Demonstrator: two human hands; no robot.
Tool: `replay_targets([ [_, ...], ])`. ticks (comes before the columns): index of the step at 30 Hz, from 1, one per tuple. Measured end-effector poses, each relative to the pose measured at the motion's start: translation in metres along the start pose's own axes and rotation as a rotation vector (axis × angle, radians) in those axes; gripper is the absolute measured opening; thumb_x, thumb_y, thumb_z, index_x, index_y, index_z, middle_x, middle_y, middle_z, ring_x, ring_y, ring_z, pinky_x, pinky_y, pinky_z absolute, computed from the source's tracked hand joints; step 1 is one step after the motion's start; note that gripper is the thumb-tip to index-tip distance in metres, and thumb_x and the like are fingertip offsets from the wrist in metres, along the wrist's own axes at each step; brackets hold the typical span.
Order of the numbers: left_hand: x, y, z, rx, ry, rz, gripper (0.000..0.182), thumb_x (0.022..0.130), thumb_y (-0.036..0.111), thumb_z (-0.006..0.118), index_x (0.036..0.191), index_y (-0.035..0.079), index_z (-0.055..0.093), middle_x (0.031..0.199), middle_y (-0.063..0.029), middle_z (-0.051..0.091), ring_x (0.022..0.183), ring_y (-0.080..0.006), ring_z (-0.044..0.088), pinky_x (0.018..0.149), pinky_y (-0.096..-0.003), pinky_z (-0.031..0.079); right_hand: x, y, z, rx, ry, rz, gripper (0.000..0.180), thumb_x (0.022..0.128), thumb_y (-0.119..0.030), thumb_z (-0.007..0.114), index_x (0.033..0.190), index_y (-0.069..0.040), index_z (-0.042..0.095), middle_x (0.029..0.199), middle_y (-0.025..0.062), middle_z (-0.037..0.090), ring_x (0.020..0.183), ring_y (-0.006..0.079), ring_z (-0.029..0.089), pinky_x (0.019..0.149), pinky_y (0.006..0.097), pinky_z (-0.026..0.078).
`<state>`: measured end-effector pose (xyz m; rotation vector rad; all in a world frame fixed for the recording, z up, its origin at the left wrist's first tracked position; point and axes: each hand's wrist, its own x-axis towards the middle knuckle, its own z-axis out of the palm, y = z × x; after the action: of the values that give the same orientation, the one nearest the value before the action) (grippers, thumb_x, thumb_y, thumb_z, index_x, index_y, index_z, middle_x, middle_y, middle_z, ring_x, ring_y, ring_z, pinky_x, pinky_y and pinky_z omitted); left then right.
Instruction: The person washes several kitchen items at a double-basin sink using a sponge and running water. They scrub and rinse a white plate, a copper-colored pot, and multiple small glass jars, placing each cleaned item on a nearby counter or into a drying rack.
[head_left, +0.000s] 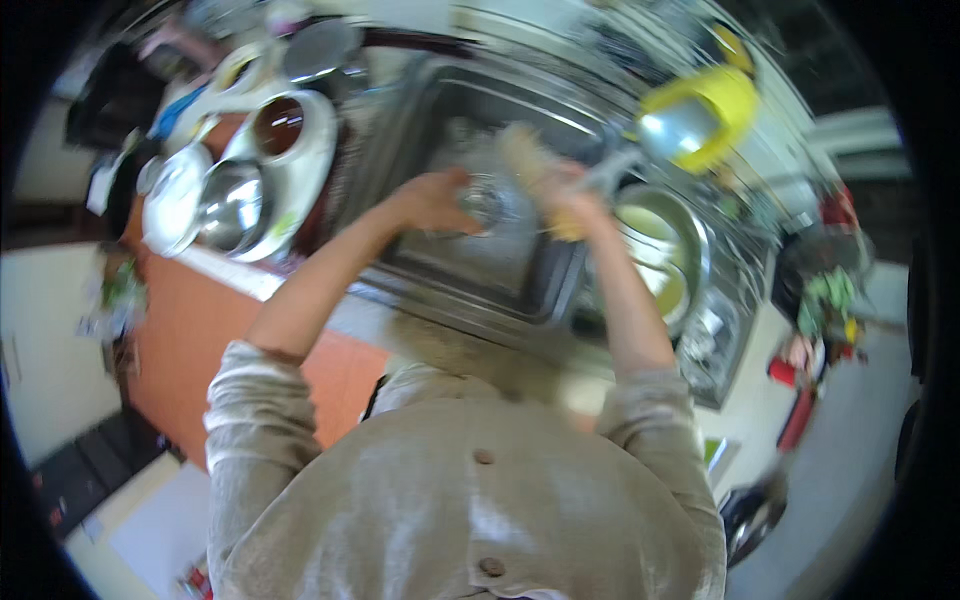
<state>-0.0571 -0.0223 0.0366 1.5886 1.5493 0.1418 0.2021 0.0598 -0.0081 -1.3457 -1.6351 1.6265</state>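
Over the steel sink basin, my left hand has its thumb and fingers around a clear glass-like vessel, blurred, its exact shape hard to make out. My right hand grips a long, pale yellow, loofah-like scrubber, which shows above and below the fingers. The faucet reaches in from the right, just behind that hand. Beside my right forearm stands a large steel bowl with pale green and white dishes inside.
Left of the sink, a white tray bears a brown bowl, a steel bowl and a white plate. A yellow basin with a metal bowl stands behind right. Clear items lie on the right drainboard.
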Motion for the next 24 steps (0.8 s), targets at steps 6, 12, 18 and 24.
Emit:
replay_targets([
  [6,-0.008,0.004,0.027,-0.235,-0.007,-0.002,0.080,0.069,0.029,0.083,0.131,0.003,0.040,0.085,-0.0077,0.064,0.076,-0.0138,0.061,0.068,-0.0281,0.048,-0.038,-0.009,-0.023,-0.811,0.369,-0.226,0.054,0.071,-0.025,0.071,0.118,-0.008,0.051,0.090,0.0206,0.065,0.089,0.0386,0.062,0.079,0.0466,0.049],
  [12,-0.017,0.004,0.042,-0.943,-0.156,-0.084,0.073,0.075,0.016,0.076,0.135,0.005,0.035,0.099,-0.0106,0.065,0.081,-0.0173,0.062,0.073,-0.0280,0.050,-0.074,-0.051,-0.149,-0.764,0.127,-0.302,0.050,0.070,-0.009,0.073,0.116,-0.003,0.053,0.105,0.0168,0.063,0.098,0.0263,0.063,0.086,0.0359,0.048],
  [18,-0.033,-0.006,0.041,-1.229,-0.310,-0.033,0.077,0.072,0.005,0.072,0.136,0.002,0.030,0.115,-0.0182,0.058,0.090,-0.0213,0.062,0.075,-0.0298,0.051,-0.052,-0.046,-0.195,-0.457,0.069,-0.328,0.054,0.073,0.004,0.069,0.123,-0.001,0.049,0.117,0.0077,0.059,0.113,0.0180,0.054,0.099,0.0308,0.040],
  [24,-0.059,-0.004,0.011,-0.951,-0.289,0.073,0.079,0.068,0.004,0.073,0.135,-0.001,0.033,0.101,-0.0127,0.059,0.086,-0.0194,0.060,0.070,-0.0282,0.048,-0.058,-0.039,-0.162,-0.290,-0.098,-0.316,0.060,0.079,0.007,0.064,0.134,-0.004,0.044,0.127,0.0108,0.054,0.116,0.0219,0.053,0.099,0.0332,0.040],
])
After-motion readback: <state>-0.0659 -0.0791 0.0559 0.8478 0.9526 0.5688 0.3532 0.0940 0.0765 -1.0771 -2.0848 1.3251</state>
